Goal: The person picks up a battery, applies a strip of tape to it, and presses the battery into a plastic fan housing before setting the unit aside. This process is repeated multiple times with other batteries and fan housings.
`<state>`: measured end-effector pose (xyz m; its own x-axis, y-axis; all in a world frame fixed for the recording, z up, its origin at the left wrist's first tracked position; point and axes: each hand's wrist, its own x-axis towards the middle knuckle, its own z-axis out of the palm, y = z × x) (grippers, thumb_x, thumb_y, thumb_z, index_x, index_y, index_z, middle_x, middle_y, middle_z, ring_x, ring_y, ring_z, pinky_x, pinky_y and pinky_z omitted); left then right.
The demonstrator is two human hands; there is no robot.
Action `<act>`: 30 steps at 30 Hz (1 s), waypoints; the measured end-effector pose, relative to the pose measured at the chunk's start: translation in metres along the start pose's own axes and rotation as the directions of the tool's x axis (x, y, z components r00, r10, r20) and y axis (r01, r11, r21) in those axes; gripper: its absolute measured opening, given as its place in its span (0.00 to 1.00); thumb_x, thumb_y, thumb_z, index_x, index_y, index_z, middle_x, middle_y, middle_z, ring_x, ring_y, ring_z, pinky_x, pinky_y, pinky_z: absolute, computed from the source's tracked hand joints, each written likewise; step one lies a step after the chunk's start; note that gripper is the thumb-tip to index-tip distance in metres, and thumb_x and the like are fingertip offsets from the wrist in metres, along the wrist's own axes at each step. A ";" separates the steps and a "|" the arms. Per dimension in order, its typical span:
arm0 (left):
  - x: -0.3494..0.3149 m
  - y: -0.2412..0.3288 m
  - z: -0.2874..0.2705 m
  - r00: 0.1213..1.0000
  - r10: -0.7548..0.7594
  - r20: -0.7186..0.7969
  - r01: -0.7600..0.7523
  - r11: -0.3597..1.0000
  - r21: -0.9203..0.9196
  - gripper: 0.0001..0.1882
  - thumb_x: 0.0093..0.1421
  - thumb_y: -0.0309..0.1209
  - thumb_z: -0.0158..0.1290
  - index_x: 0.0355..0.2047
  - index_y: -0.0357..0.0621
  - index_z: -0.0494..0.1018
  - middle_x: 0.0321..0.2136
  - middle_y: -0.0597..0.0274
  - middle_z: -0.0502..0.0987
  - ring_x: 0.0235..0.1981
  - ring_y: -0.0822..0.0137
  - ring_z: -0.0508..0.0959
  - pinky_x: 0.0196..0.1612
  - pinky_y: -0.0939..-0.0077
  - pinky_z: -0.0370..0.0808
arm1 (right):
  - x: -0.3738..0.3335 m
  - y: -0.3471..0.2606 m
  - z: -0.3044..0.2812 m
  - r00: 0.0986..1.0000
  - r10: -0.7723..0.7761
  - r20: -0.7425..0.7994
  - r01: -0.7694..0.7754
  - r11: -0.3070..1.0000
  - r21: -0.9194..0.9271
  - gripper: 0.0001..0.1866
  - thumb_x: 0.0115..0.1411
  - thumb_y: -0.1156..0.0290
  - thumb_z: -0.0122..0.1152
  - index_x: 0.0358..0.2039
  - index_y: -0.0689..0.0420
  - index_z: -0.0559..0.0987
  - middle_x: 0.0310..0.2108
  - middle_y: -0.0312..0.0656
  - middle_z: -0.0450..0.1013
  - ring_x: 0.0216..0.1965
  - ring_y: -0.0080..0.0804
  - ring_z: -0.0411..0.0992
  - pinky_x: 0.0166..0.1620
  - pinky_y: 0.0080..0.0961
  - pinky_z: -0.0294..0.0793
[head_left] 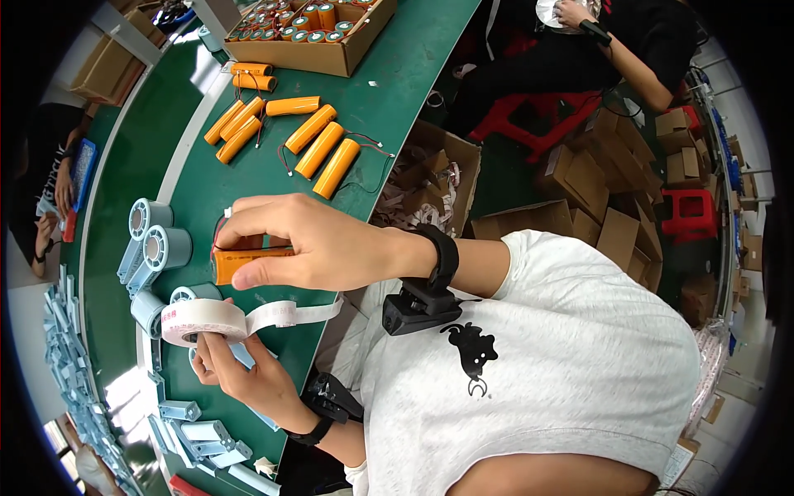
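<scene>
Head view, left of centre: right hand (310,240), grip closed around an orange cylindrical battery pack (234,266); left hand (256,384), fingers hooked into a white tape roll (207,314). Advised: keep loose tape tail (285,313) untwisted.

On the white tape roll (203,318) in my left hand (252,379), I see small pinkish-red print along the outer face, and fainter print on its loose tail (285,314). The orange cell (236,266) in my right hand (310,236) carries a line of tiny dark marks, too small to make out. Large pale letters cross a co-worker's dark shirt (56,178).
</scene>
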<state>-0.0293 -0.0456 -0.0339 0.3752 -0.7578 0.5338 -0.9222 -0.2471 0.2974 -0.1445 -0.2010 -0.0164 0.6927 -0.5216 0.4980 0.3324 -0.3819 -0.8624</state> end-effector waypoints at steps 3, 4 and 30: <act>-0.005 -0.006 0.006 0.998 0.061 -0.017 -0.059 0.994 0.087 0.22 0.51 0.24 0.53 0.47 0.31 0.64 0.41 0.54 0.74 0.43 0.58 0.69 0.51 0.66 0.55 | 0.006 -0.010 0.005 0.994 -0.032 0.109 0.038 0.998 -0.057 0.15 0.52 0.70 0.58 0.37 0.67 0.73 0.34 0.45 0.68 0.34 0.38 0.68 0.37 0.26 0.68; -0.006 -0.006 0.006 0.996 0.091 -0.025 -0.087 0.988 0.129 0.23 0.51 0.25 0.54 0.47 0.30 0.64 0.41 0.52 0.74 0.43 0.58 0.69 0.51 0.65 0.55 | 0.007 -0.010 0.008 0.994 -0.030 0.108 0.036 0.998 -0.057 0.15 0.52 0.70 0.58 0.37 0.67 0.73 0.34 0.45 0.68 0.34 0.38 0.68 0.37 0.26 0.68; 0.014 0.045 0.045 0.990 -0.069 0.123 0.065 0.997 0.030 0.17 0.55 0.26 0.49 0.45 0.35 0.63 0.33 0.54 0.70 0.39 0.59 0.68 0.44 0.62 0.51 | 0.036 0.045 0.019 0.836 0.355 -0.419 -0.023 0.785 0.618 0.11 0.61 0.73 0.46 0.41 0.67 0.64 0.37 0.48 0.70 0.40 0.32 0.72 0.43 0.23 0.73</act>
<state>-0.0699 -0.0946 -0.0481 0.4233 -0.8075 0.4108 -0.8981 -0.3143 0.3076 -0.0928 -0.2219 -0.0388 0.4289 -0.8910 0.1487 0.6408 0.1840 -0.7453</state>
